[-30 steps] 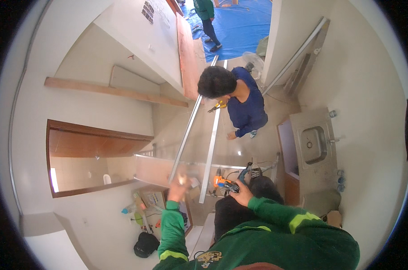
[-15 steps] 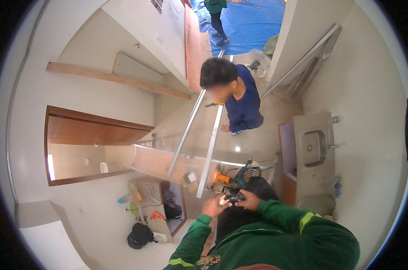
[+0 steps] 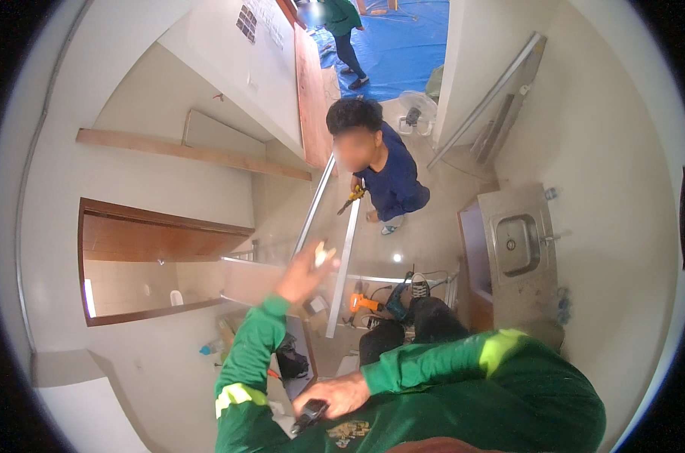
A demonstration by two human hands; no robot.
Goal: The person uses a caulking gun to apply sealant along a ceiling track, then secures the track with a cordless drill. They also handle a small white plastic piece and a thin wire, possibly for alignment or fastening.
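Observation:
My left hand (image 3: 303,273) is raised in front of me, partly smeared by motion, with a small pale piece (image 3: 323,254) at its curled fingers. Close to my body, my right hand (image 3: 341,394) grips a black handheld tool (image 3: 310,415) whose exact kind I cannot make out. Beside the raised hand run two long silver metal profiles (image 3: 345,264), slanting away from me. At their far part crouches or stands a co-worker in dark blue (image 3: 391,170), holding yellow-handled snips or pliers (image 3: 350,201). An orange power drill (image 3: 365,303) and a teal power tool (image 3: 397,303) lie near my feet.
A counter with a steel sink (image 3: 512,245) stands right. A wooden beam (image 3: 191,155) crosses the upper left. More long pieces (image 3: 486,98) lean on the right wall. Another person in green (image 3: 344,30) stands on blue sheeting (image 3: 410,57). A cabinet with a black bag (image 3: 291,361) is lower left.
My hands have parted: the left went up and forward with the pale piece, the right moved down-left with the black tool. The co-worker has lifted the yellow-handled tool into clearer view.

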